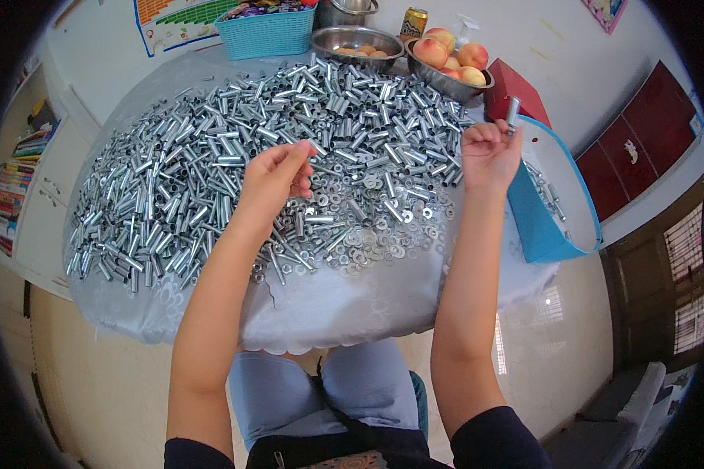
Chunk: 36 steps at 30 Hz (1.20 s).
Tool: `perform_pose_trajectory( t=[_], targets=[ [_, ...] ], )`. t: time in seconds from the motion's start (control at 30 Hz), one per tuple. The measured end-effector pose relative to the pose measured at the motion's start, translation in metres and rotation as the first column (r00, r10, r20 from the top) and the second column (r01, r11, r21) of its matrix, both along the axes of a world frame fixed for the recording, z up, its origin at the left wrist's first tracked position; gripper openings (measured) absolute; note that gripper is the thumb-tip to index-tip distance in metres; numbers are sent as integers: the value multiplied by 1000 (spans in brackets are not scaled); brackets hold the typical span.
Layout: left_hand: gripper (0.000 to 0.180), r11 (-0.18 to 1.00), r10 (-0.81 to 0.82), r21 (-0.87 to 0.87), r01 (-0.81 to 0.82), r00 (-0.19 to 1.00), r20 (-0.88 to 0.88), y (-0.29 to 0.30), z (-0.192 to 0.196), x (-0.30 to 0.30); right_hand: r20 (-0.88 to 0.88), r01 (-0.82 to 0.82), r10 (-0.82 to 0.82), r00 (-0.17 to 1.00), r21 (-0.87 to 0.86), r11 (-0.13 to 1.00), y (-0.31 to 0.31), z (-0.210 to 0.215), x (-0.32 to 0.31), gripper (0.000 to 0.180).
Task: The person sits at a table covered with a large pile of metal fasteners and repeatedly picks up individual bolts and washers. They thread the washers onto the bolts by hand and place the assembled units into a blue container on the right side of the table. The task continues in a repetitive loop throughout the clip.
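The surface (375,313), under a pale patterned cloth (313,324), stands in a room with a glossy floor (583,344), books (12,187) at left and a dark red cabinet (641,148) at right. Metal tubes (211,148) and washers (383,238) lie heaped there (far too many to count). Behind are one turquoise basket (266,35), two steel bowls (357,36), at least five peaches (472,55) and one can (414,23). Can and wall chart (176,23) bear printing. The right hand (490,152) has its grip clamped on one metal sleeve (513,111), near the rim of a blue bin (544,238); the left hand (274,178) is over the heap, fingers curled, whether its grip holds anything I cannot tell.
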<state>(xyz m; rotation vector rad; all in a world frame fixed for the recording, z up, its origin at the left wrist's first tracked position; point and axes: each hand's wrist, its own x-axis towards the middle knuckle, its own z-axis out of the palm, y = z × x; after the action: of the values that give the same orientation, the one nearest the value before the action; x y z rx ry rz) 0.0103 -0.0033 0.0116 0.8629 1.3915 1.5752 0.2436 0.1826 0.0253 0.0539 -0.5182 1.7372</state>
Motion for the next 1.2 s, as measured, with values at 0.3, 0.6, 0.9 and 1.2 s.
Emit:
perform_pose_trajectory(
  t=[0.3,0.6,0.9,1.2],
  targets=[
    [32,999,48,20,-48,999,-1,2,-3,-1,-314,-179,155,937,-51,982,11,-15,2,42],
    [17,997,66,54,-56,974,-218,4,-14,-8,695,-41,104,711,-107,993,-34,-14,-63,21],
    [14,982,167,90,-168,529,-832,-3,-18,-2,719,-371,-682,131,674,639,-75,-27,-89,15],
    [14,961,241,164,-223,383,-892,-4,-20,-7,418,-505,-906,63,796,332,-79,-39,-93,19]
  ],
)
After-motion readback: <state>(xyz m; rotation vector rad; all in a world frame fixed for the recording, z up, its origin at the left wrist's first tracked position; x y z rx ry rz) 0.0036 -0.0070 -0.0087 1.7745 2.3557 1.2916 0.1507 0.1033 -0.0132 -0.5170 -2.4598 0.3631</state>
